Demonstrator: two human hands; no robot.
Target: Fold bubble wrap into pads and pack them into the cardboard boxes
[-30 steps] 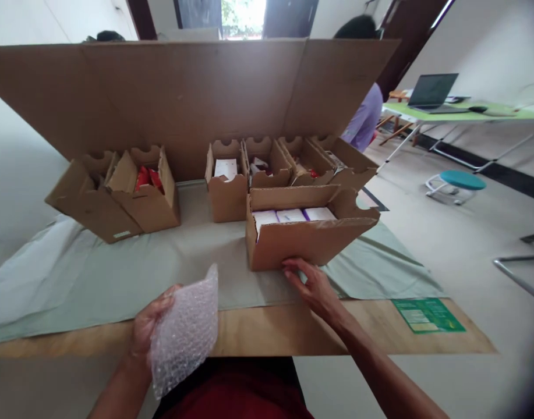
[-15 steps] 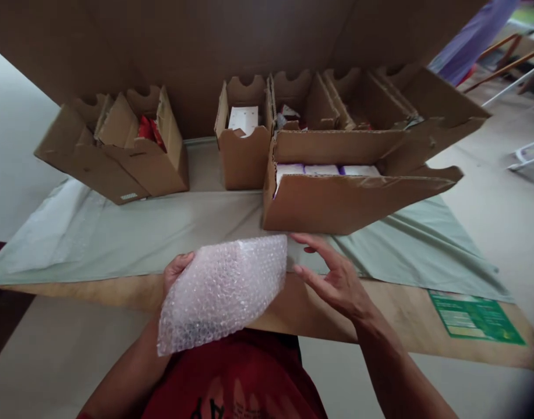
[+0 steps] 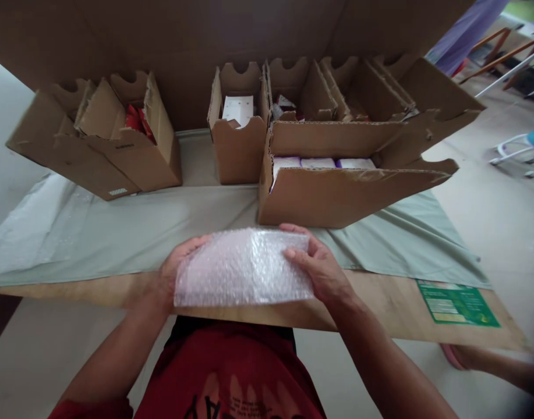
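A clear bubble wrap pouch (image 3: 244, 267) is held level in front of my body, over the table's front edge. My left hand (image 3: 177, 267) grips its left end, thumb on top. Around the right end my right hand (image 3: 317, 265) is closed, its thumb pressed on the upper face and fingers behind. Something pinkish shows faintly through the wrap, too blurred to name. Just beyond the pouch stands a long cardboard bin (image 3: 349, 195) with several white and purple packs (image 3: 317, 163) inside.
More cardboard bins (image 3: 238, 154) line the back, one with a white box (image 3: 238, 110), another with red packets (image 3: 140, 122). Flat clear wrap (image 3: 35, 233) lies at left on the green cloth (image 3: 214, 206). A green printed sheet (image 3: 459, 304) is at right. Another person's foot (image 3: 461, 356) shows lower right.
My right hand has closed on the pouch's right end. The pouch has swung from tilted to level and shifted right. A person's foot has come into view at the right.
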